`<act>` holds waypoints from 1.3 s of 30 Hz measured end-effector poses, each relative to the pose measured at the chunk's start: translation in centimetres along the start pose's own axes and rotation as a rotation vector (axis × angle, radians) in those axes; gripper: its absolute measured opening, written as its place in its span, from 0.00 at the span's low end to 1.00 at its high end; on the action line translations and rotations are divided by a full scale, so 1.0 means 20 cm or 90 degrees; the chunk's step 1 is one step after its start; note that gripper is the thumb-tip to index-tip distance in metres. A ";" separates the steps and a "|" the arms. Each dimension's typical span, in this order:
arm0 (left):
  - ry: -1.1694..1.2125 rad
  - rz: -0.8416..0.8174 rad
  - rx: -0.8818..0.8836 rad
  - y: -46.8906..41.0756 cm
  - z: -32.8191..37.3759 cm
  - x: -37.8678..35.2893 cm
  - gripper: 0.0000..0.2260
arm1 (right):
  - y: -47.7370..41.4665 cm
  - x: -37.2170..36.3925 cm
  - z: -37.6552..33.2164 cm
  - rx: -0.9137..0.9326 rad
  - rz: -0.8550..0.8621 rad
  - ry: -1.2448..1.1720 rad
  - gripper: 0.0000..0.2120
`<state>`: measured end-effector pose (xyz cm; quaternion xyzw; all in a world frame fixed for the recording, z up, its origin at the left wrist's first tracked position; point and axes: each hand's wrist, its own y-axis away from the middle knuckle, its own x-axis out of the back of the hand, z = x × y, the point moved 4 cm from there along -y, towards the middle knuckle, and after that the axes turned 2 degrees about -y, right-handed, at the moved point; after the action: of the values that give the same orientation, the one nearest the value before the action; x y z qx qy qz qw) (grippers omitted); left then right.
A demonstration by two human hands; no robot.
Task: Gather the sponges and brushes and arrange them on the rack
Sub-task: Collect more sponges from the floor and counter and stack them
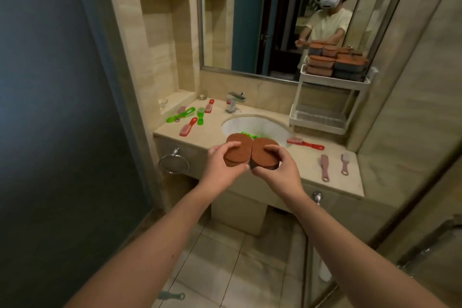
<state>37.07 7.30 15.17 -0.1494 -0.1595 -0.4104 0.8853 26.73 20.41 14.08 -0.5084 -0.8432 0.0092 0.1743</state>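
**Head view: two sponges held above the counter's front edge**

Item: a pair of round brown sponges. The left sponge is gripped in the left hand and the right sponge in the right hand. Their edges touch over the sink's front rim.

Handling: I judge them light, soft and squashy, not fragile. I would hold them by the rims, gently.

Destination: the rack at the right rear corner of the counter, with stacked sponges on its top tier.

Outstanding: a red brush beside the sink and a pink brush near the right edge.
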 end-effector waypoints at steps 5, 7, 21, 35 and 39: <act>-0.012 0.008 -0.067 -0.41 0.09 -0.14 0.23 | -0.32 0.17 -0.02 0.013 0.102 0.019 0.22; -0.022 0.010 -0.098 -0.59 0.14 -0.19 0.23 | -0.47 0.22 -0.03 0.010 0.141 0.030 0.21; 0.008 -0.180 -0.252 -1.80 0.46 -0.52 0.27 | -1.44 0.47 -0.08 0.018 0.323 0.065 0.24; 0.051 -0.219 -0.333 -2.48 0.83 -0.97 0.17 | -2.15 0.94 -0.03 0.047 0.424 0.104 0.20; 0.033 -0.191 -0.349 -2.69 0.97 -1.18 0.16 | -2.37 1.16 -0.02 0.062 0.443 0.124 0.21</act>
<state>-22.06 -2.27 30.26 -0.3469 -0.0409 -0.5677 0.7454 -23.46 17.41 30.27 -0.7546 -0.5976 0.0599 0.2644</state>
